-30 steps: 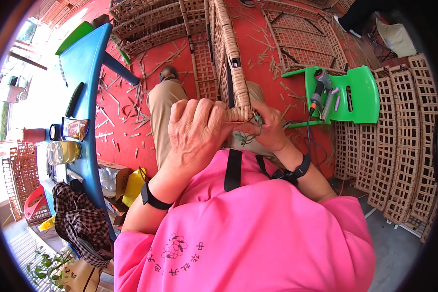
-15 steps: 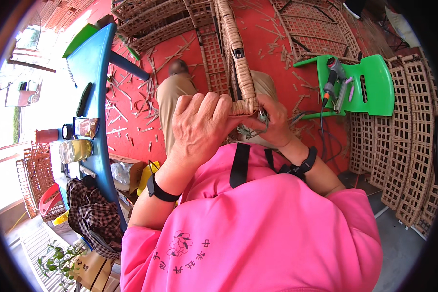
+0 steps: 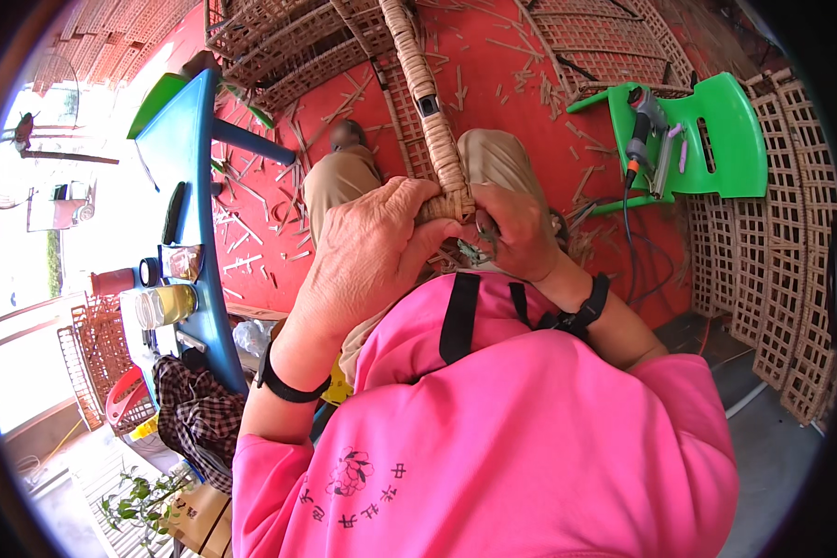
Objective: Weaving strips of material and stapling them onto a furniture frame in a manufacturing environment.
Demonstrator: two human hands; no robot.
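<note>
A long wrapped wicker frame (image 3: 444, 144) in pale tan strands runs from far ahead to its near corner just in front of my body. My left hand (image 3: 367, 240) is closed over the short side at this corner, its thumb pointing right along the underside. From the other side, my right hand (image 3: 514, 230) pinches at the same corner, thumb bent inward. A grey-green scrap of strand or cloth (image 3: 474, 252) sits below the right thumb, partly hidden; its exact kind cannot be made out. A small dark fitting (image 3: 428, 104) shows on the frame's bar.
On the right, a green chair (image 3: 730, 139) bears a nail gun (image 3: 644, 130) with a hose. Woven panels (image 3: 763, 270) lean beyond it. A blue table (image 3: 195, 177) on the left carries a glass jar (image 3: 165, 305). Wicker offcuts litter the red floor (image 3: 521, 102).
The frame's far part has swung left. My left hand has shifted slightly left and its back has turned more upward. The right hand stays at the corner, and the whole view has shifted slightly.
</note>
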